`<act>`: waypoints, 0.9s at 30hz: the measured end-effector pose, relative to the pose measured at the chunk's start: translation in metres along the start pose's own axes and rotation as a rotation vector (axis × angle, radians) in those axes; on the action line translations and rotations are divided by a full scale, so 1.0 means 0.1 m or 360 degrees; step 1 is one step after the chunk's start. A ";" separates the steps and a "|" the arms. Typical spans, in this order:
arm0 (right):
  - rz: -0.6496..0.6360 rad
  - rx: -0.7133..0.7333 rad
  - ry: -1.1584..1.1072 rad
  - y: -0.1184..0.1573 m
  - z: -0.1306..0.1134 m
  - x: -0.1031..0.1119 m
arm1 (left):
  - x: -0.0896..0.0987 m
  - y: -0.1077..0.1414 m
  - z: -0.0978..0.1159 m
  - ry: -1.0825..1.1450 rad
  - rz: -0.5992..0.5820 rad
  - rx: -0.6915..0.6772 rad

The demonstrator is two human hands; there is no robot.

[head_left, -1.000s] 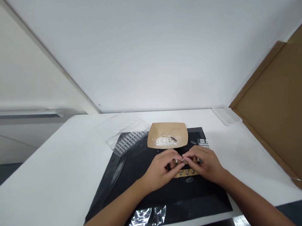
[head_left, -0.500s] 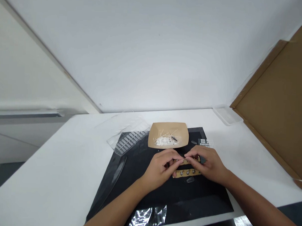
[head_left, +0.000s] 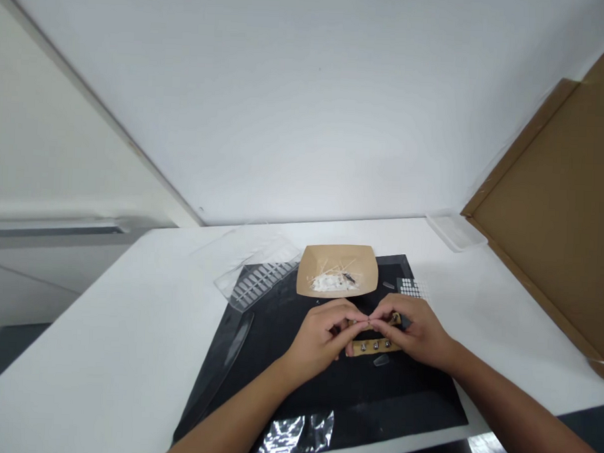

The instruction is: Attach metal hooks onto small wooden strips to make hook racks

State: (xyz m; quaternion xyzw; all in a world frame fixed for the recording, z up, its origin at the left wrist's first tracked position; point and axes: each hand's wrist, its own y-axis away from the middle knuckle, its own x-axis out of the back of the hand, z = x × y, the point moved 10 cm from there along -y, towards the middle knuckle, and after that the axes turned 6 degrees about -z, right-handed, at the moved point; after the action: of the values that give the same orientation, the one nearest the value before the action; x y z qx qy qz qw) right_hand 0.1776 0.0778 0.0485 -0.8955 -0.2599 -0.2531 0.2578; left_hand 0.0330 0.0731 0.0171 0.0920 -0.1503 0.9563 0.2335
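Note:
My left hand (head_left: 322, 331) and my right hand (head_left: 417, 328) meet fingertip to fingertip over a black mat (head_left: 315, 394). Each is pinched closed; whatever lies between the fingertips is too small to make out. Beneath the fingers are two tan strips, the front one (head_left: 357, 348) carrying several small shiny metal studs, the rear one mostly covered by my hands. A clear nail-shaped piece (head_left: 381, 359) lies just in front of the strips, and a similar small piece (head_left: 388, 285) lies behind my right hand.
Behind my hands stands a brown paper tray (head_left: 338, 255) with white bits and thin sticks. Clear nail-tip sheets (head_left: 262, 283) lie left, a white-dot sheet (head_left: 413, 288) right. A clear plastic tray (head_left: 456, 233) and a cardboard panel (head_left: 552, 217) are further right.
The fingertips of both hands have come closer and now touch. My right hand has shifted very slightly.

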 end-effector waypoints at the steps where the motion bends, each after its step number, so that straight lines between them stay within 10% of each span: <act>1: 0.0007 0.0015 0.0017 0.00 -0.01 0.00 | 0.00 0.00 -0.01 0.0010 0.0002 0.0002; 27: 0.0024 0.0164 -0.0187 0.02 -0.20 -0.06 | 0.07 -0.01 0.28 -0.0195 -0.0091 -0.0336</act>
State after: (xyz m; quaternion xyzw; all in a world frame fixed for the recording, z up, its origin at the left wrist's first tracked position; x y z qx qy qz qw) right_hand 0.1686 0.0624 0.0587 -0.8963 -0.2804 -0.1845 0.2898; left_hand 0.0301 0.0677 0.0458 0.1294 -0.2614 0.9207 0.2594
